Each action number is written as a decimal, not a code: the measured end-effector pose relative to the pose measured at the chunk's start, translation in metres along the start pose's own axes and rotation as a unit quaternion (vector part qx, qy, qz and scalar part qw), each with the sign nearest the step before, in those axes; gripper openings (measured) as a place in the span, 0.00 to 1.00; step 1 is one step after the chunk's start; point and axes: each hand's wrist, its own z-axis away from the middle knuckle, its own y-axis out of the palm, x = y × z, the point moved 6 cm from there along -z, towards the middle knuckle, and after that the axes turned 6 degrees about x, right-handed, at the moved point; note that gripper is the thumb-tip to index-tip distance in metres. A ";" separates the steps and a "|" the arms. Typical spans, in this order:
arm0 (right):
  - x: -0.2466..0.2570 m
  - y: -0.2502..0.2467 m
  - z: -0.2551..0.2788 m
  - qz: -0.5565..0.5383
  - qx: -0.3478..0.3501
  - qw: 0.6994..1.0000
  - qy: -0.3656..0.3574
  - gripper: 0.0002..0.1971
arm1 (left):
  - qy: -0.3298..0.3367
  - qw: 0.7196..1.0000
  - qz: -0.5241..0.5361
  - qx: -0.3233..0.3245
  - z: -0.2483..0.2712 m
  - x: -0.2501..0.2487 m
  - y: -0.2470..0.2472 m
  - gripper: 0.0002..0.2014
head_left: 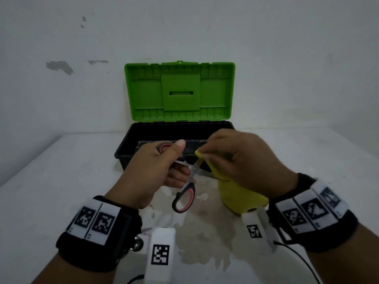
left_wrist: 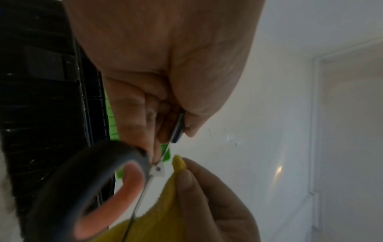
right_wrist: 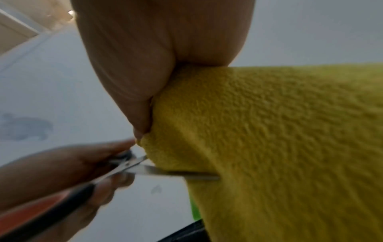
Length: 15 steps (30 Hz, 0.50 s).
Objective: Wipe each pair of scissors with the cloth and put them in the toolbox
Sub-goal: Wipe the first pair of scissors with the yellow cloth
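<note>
On my head cam the L hand [head_left: 149, 171] is curled round one handle of the scissors [head_left: 185, 193], thumb up top. The other handle loop, black w/ pink lining, hangs free below the fist, toward me. The blades are spread apart. The R hand [head_left: 240, 160] pinches the yellow cloth [head_left: 240, 197] folded over one blade; the rest of the cloth hangs down under that palm, above the table [head_left: 61, 181].

L wrist cam: the loop [left_wrist: 87, 188] fills the lower left, the pivot screw sits just beside my fingertips, and the thin blade runs down into the cloth [left_wrist: 165, 212]. R fingers [left_wrist: 207, 196] are wrapped on the cloth from the right.

R wrist cam: one blade [right_wrist: 176, 173] goes straight into the cloth fold [right_wrist: 269, 147], the other blade's tip just touches the cloth edge higher up. Can't tell how far in the covered blade reaches.

The toolbox [head_left: 127, 148] sits behind both hands against the wall, black base open, green lid [head_left: 179, 91] standing upright. There's sth. w/ a pink ring inside it, mostly hidden by my L thumb. The table patch under the hands looks wet or stained.
</note>
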 end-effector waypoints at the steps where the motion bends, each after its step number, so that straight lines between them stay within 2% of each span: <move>1: 0.006 0.007 0.000 0.027 0.014 0.999 -0.016 0.09 | 0.008 1.000 -0.013 0.002 0.001 -0.002 0.002 0.17; 5: 0.003 0.018 0.004 0.021 0.002 1.000 -0.017 0.11 | 0.037 0.998 -0.060 0.000 0.003 -0.005 0.003 0.16; 9: 0.005 0.023 0.006 0.025 -0.016 1.000 0.002 0.09 | 0.034 0.998 -0.048 -0.009 0.003 -0.002 0.004 0.16; 12: 0.013 0.027 0.008 0.017 -0.010 1.000 -0.011 0.08 | 0.034 0.998 -0.044 -0.007 0.004 -0.002 0.004 0.16; 15: -0.005 0.020 0.007 -0.011 -0.030 0.999 0.015 0.08 | 0.033 0.998 -0.045 -0.002 0.005 0.000 0.005 0.17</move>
